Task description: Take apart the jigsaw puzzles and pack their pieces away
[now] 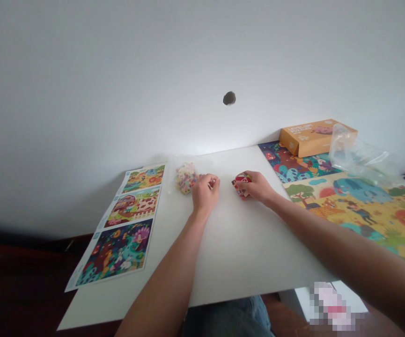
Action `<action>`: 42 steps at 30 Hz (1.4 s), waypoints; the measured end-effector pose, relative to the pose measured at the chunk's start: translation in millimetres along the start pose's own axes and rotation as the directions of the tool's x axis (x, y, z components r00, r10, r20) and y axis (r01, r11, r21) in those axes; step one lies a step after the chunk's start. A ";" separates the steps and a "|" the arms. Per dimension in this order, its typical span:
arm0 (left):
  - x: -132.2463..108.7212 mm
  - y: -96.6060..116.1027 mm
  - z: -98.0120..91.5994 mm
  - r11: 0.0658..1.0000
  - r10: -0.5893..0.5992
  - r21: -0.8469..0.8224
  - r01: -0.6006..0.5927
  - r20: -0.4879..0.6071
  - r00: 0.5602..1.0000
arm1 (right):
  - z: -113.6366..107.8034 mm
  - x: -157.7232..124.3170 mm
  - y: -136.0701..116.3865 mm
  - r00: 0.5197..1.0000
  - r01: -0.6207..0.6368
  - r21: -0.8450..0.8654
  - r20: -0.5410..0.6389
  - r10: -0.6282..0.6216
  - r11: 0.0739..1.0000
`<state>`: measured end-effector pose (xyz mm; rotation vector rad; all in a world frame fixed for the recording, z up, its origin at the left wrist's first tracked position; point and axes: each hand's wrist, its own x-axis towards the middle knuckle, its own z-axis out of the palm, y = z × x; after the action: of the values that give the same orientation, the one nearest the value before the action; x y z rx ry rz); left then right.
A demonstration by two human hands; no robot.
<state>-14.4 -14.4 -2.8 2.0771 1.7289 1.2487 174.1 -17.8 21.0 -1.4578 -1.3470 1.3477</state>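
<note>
My right hand (257,187) is closed round a few red puzzle pieces (242,179) with white lines on them, just above the white table. Left of it, my left hand (205,191) has its thumb and fingers pinched together; a small dark red bit shows between them, too small to name. Right behind that hand lies a clear plastic bag of mixed puzzle pieces (184,177), partly hidden by the knuckles. Between the two hands there is a gap of bare tabletop.
A picture sheet (137,213) with three scenes lies along the left edge. Joined puzzles, a dark one (290,164) and a yellow safari one (360,206), cover the right side. An orange puzzle box (314,138) and a clear empty bag (360,157) rest there. A wall stands behind.
</note>
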 end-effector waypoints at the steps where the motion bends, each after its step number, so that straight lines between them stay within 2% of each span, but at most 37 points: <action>1: -1.3 1.4 -0.3 0.996 0.034 -0.087 -0.035 -0.007 0.999 | -0.3 0.0 -0.6 0.999 -0.007 0.076 0.041 0.004 0.997; 3: -4.8 6.2 -1.2 0.967 0.106 -0.237 -0.097 0.028 0.994 | -2.7 0.0 -2.4 0.994 -0.010 0.203 0.106 -0.012 0.979; 5: -8.9 12.8 -2.2 0.925 0.215 -0.343 -0.167 0.109 0.970 | -6.3 1.3 -3.0 0.992 0.004 0.284 0.124 -0.040 0.959; 8: -14.0 23.2 -3.6 0.858 0.354 -0.459 -0.229 0.207 0.912 | -10.0 6.5 0.2 0.995 0.044 0.354 0.064 -0.071 0.934; 10: -15.7 28.5 -4.9 0.821 0.372 -0.537 -0.195 0.244 0.896 | -10.4 10.9 4.0 0.996 0.083 0.414 -0.008 -0.088 0.906; 12: -16.1 32.0 -7.2 0.777 0.348 -0.622 -0.098 0.294 0.890 | -10.3 14.1 6.9 0.991 0.129 0.426 -0.076 -0.107 0.895; 14: -15.9 34.1 -10.5 0.729 0.322 -0.684 0.014 0.361 0.875 | -11.3 15.1 7.5 0.972 0.199 0.295 -0.183 -0.149 0.935; 16: -15.8 35.6 -14.0 0.703 0.310 -0.706 0.090 0.417 0.854 | -13.4 13.9 5.7 0.917 0.284 0.053 -0.307 -0.255 0.957; 18: -16.4 37.4 -16.7 0.696 0.316 -0.709 0.116 0.447 0.837 | -14.8 11.6 2.6 0.871 0.322 -0.102 -0.357 -0.337 0.941; 19: -16.9 38.4 -17.6 0.693 0.327 -0.712 0.113 0.450 0.831 | -14.8 10.3 1.0 0.876 0.323 -0.101 -0.345 -0.338 0.941; 21: -18.0 40.5 -18.1 0.686 0.365 -0.724 0.078 0.435 0.823 | -12.8 8.1 -0.9 0.926 0.271 0.013 -0.278 -0.257 0.962; 24: -19.2 42.8 -17.1 0.676 0.431 -0.737 -0.003 0.392 0.813 | -8.8 6.2 -0.6 0.995 0.078 0.167 -0.067 -0.068 0.983; 26: -19.6 43.7 -16.1 0.678 0.454 -0.734 -0.036 0.379 0.807 | -8.5 5.5 0.4 0.999 -0.027 0.164 0.051 0.019 0.986; 29: -20.1 44.7 -15.1 0.686 0.445 -0.726 -0.048 0.366 0.817 | -13.3 4.7 0.1 0.991 -0.075 0.142 0.118 0.059 0.987; 32: -20.2 45.1 -14.6 0.681 0.411 -0.731 -0.052 0.322 0.853 | -20.1 3.8 -1.4 0.978 -0.109 0.190 0.193 0.072 0.976; 34: -20.0 45.0 -14.7 0.671 0.397 -0.740 -0.056 0.295 0.869 | -22.7 3.6 -1.6 0.953 -0.147 0.241 0.295 0.072 0.959; 37: -19.8 45.1 -15.3 0.655 0.404 -0.753 -0.053 0.290 0.868 | -21.8 4.1 -0.9 0.908 -0.196 0.316 0.415 0.051 0.928; 39: -20.5 46.1 -15.7 0.645 0.425 -0.763 -0.039 0.316 0.848 | -18.5 3.9 -0.9 0.926 -0.148 0.375 0.377 -0.004 0.915; 42: -22.8 48.7 -15.7 0.638 0.477 -0.770 -0.011 0.384 0.790 | -13.0 1.8 -1.8 0.946 0.032 0.465 0.272 -0.177 0.885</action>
<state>11.3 -55.5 25.3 1.8897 0.5060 0.9848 186.2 -14.0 24.8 -0.8695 -1.1647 1.7292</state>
